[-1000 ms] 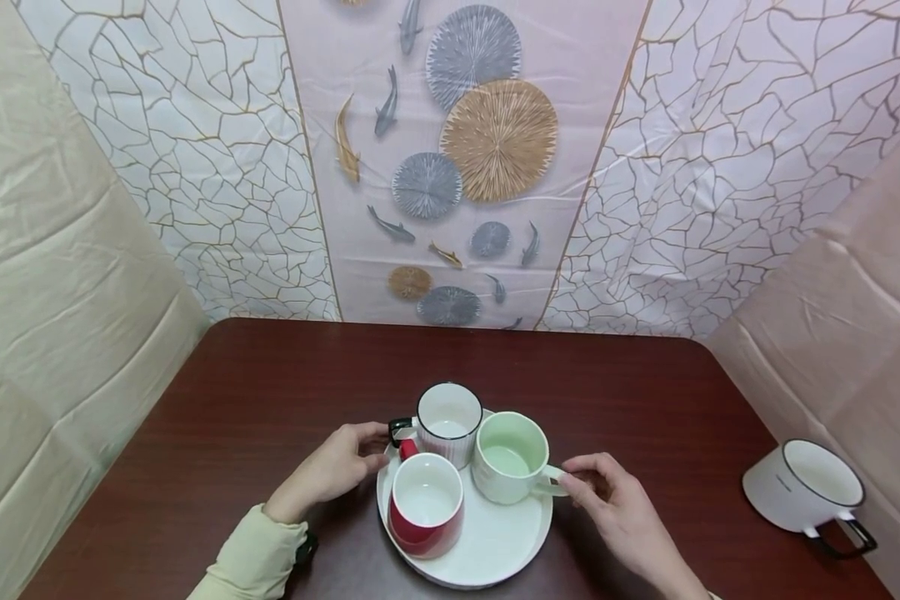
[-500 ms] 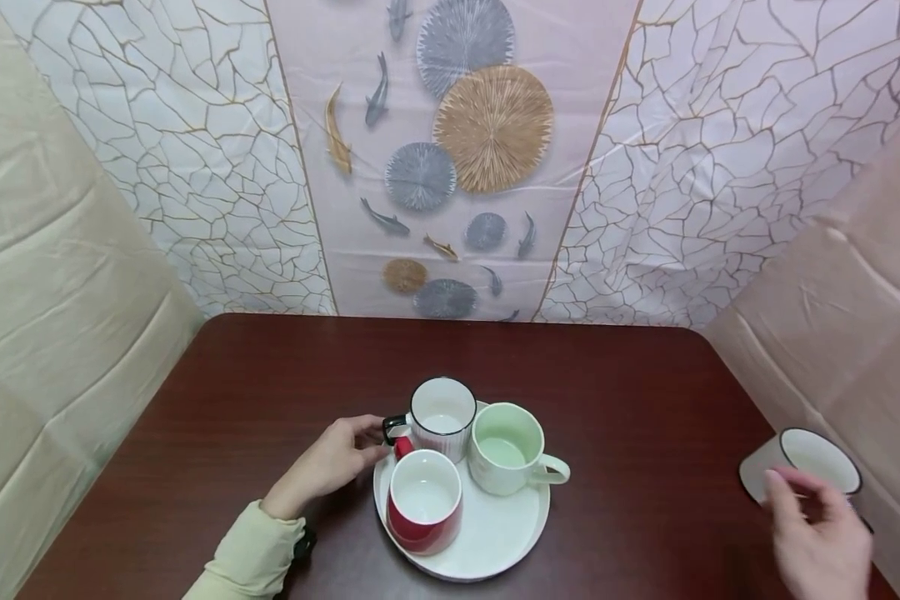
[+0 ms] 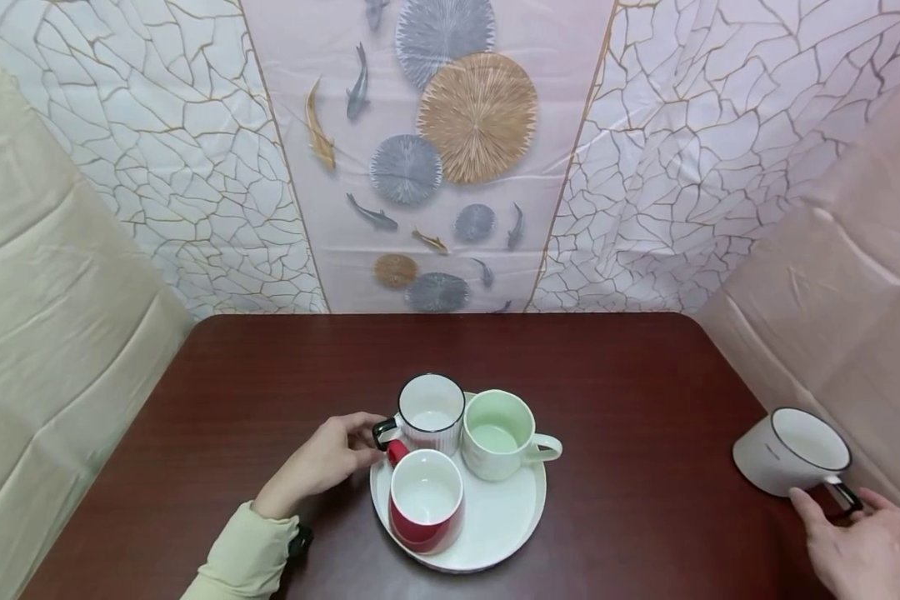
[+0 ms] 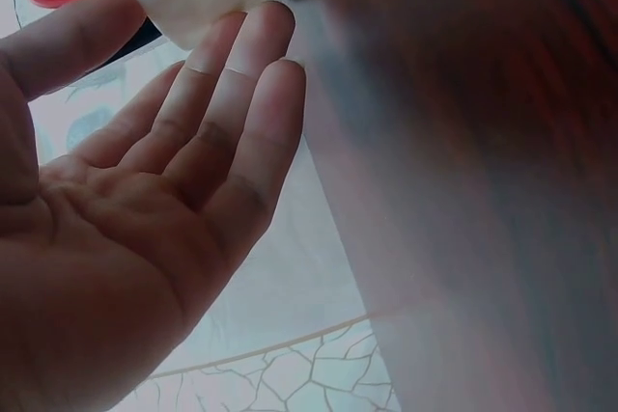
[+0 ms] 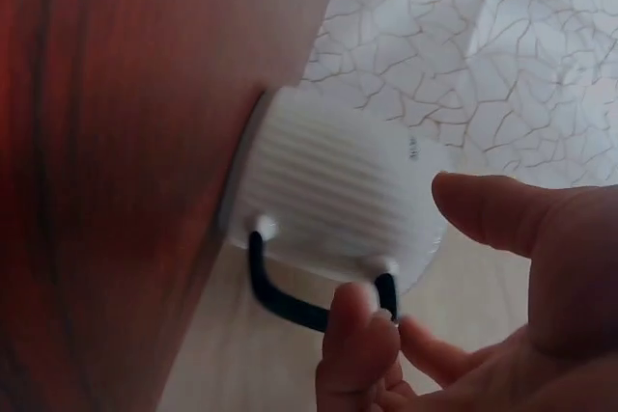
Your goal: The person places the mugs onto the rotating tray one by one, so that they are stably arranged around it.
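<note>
In the head view a white round tray [image 3: 498, 533] holds a black-rimmed white mug [image 3: 429, 407], a pale green mug [image 3: 495, 437] and a red mug [image 3: 424, 525]. My left hand [image 3: 322, 458] is at the white mug's black handle [image 3: 384, 430]. Its fingers look nearly straight in the left wrist view, thumb apart, tips against a pale surface. Far right stands another black-rimmed white mug [image 3: 787, 454]. Beside its black handle [image 5: 290, 311] is my right hand [image 3: 862, 542], fingertips at the handle and thumb apart from them; the right wrist view cannot settle whether they touch.
A dark brown table [image 3: 607, 400] carries everything. Quilted beige panels [image 3: 817, 275] close in both sides, the right one close behind the far-right mug. A patterned wall cloth [image 3: 435, 167] hangs at the back.
My right hand has left the green mug's handle and crossed right to the far-right mug's handle. My left hand stays by the tray; the head view has shifted slightly.
</note>
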A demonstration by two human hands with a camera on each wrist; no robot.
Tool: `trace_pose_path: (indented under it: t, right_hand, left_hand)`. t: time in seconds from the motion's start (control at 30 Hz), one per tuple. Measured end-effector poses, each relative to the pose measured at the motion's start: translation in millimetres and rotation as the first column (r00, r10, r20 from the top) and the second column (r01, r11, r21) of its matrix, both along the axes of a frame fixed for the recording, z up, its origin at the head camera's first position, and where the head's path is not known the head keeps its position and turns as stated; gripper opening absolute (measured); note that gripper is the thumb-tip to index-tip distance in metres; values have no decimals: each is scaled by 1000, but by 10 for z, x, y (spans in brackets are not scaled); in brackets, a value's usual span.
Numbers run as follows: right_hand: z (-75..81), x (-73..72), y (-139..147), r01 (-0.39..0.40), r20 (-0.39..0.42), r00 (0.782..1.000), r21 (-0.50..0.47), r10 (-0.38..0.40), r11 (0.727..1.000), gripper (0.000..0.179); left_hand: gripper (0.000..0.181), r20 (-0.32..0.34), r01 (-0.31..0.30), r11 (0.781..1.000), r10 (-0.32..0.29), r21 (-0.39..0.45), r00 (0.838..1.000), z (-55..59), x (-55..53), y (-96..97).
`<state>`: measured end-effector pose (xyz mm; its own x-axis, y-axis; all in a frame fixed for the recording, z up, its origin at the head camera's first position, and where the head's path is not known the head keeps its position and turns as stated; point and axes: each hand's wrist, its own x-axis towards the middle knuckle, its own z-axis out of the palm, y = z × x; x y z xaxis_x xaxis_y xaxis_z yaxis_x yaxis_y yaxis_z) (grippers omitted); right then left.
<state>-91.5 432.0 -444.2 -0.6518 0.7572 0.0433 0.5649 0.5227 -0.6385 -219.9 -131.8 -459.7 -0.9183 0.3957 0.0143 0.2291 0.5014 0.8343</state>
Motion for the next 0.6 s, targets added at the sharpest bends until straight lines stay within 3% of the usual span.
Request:
trace_pose_path:
  t: [0.23,0.37,0.4,0.47,0.53,0.57,0.6]
  right_hand:
    - [-32,-12,120,8,26,1000,-15,-7,1000,73]
    - [-78,-24,256,-19,12,1000,-152,21,988,71]
    - [-111,-35,298,-17,-27,1000,-225,11,974,65]
    - [-219,-51,397,-48,-170,985,-402,-23,914,44]
    - [-329,-64,486,-137,-348,935,-535,-70,834,19]
    - [-389,-70,534,-206,-439,895,-575,-86,792,7]
    - [-426,-72,561,-270,-505,858,-598,-94,754,8]
  left_hand:
    - [36,-5,11,1000,-11,7,1000,-36,5,-25]
    - [36,-6,19,1000,-19,9,1000,-43,5,-37]
    - [36,-7,21,1000,-21,8,1000,-40,4,-39]
    - [36,-7,25,1000,-25,5,1000,-32,0,-44]
    - [36,-10,28,1000,-28,2,1000,-17,-6,-48]
    - [36,-8,28,1000,-28,0,1000,-9,-10,-49]
    - [36,-7,28,1000,-28,-2,1000,-2,-13,-51]
